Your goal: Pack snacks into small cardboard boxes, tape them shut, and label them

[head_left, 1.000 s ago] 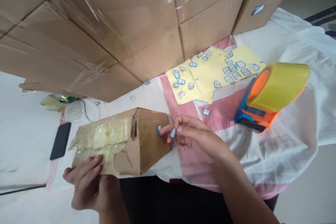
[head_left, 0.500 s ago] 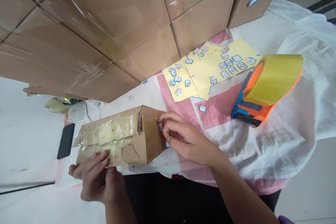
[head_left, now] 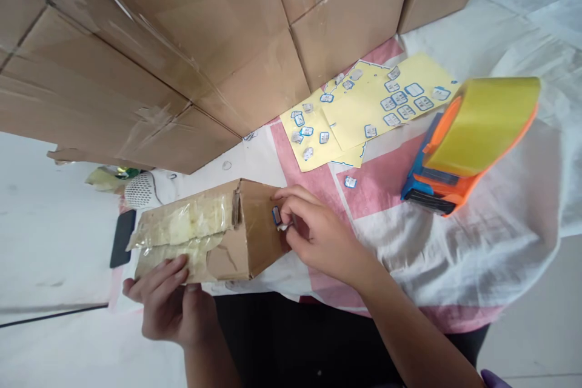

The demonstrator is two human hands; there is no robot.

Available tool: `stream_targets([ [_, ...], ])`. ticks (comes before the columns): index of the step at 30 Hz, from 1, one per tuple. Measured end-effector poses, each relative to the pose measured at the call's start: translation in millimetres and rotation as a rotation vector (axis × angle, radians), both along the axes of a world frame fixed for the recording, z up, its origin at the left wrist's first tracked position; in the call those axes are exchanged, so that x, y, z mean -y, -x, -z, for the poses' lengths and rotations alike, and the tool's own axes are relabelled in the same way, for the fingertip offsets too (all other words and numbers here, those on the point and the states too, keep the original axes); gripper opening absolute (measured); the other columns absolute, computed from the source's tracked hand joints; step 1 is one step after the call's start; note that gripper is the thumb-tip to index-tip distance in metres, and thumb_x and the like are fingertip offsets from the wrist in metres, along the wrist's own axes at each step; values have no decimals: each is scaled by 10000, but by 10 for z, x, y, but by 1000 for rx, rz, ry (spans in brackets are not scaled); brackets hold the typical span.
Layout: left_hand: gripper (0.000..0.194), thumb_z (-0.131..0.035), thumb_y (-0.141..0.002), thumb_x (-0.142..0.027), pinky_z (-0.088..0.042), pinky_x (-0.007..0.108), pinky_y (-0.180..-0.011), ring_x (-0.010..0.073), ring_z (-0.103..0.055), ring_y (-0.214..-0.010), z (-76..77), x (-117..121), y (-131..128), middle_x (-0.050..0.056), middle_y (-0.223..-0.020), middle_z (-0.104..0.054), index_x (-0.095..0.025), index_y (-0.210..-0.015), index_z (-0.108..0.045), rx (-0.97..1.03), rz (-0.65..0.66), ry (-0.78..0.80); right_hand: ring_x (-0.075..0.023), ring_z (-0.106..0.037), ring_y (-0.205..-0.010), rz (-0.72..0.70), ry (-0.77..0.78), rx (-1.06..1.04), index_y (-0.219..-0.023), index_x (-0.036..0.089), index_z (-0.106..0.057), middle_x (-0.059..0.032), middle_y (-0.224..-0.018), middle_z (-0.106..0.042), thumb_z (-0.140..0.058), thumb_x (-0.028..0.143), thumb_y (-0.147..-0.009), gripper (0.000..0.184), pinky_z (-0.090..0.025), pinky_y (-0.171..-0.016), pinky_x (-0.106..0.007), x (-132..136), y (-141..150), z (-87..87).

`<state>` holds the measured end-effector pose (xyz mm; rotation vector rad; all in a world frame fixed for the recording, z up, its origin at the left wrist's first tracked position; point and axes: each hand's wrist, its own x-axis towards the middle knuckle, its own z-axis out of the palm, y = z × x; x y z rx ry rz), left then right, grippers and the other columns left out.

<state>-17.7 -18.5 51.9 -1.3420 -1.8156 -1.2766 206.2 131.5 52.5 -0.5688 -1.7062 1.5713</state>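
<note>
A small cardboard box (head_left: pixel 266 242) lies on the cloth, its top covered with wrinkled clear tape. My left hand (head_left: pixel 170 303) grips its near left edge, fingers on top and thumb against the near side. At the box's right end, my right hand (head_left: pixel 313 230) has thumb and forefinger pinched on a small whitish piece of label (head_left: pixel 282 227), partly hidden by the fingers. Beside those fingertips, a blue-edged label (head_left: pixel 276 216) sits on the box's end face.
Large taped cartons (head_left: pixel 191 30) stand along the back. Yellow sheets (head_left: pixel 354 124) bearing several blue-edged labels lie before them. An orange and blue tape dispenser (head_left: pixel 473 139) stands at right. A dark phone (head_left: pixel 122 238) and a white perforated object (head_left: pixel 140 190) lie left of the box.
My right thumb and forefinger have come together at the box's end, now with a whitish piece between them. A blue-edged bit by the thumb no longer shows. The left hand keeps its hold.
</note>
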Motion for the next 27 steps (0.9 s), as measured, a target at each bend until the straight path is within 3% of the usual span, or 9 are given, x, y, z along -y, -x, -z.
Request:
stream_targets([
  [6,121,-700,-772,-322,-211,643,-1232,267,-663,-938,6,-41,-10,25,-865,-715,-251,-768,-603,7,45,-47,-177,-558,-940,25,-36,1,-835,239,-401,-20,-1000,-554,-393,-70,-776,315,-419,-790,-285,9,84,9],
  [11,125,-722,-791,-299,-179,654,-1250,259,-663,-942,8,-51,-5,19,-873,-722,-257,-752,-611,24,68,-49,-158,-510,-801,104,-20,17,-826,240,-392,7,-889,-506,-408,-49,-763,296,-383,-696,-269,35,144,4],
  [16,112,-710,-824,-309,-199,670,-1249,276,-669,-963,7,-5,7,24,-896,-724,-273,-789,-609,0,29,-4,-148,-546,-773,171,28,20,-882,236,-491,15,-878,-559,-461,-19,-762,283,-413,-682,-261,25,138,7],
  [22,45,-710,-845,-271,-159,677,-1261,273,-671,-1040,43,71,49,34,-949,-752,-268,-848,-665,-10,75,26,-140,-577,-748,197,16,85,-846,219,-602,-2,-892,-614,-488,13,-782,244,-427,-645,-262,0,131,42],
  [27,48,-706,-853,-233,-127,669,-1270,262,-655,-1087,41,75,12,33,-958,-755,-268,-881,-689,16,103,12,-155,-607,-761,242,-6,192,-912,210,-650,-19,-930,-658,-521,68,-841,204,-443,-661,-286,-97,-68,12],
])
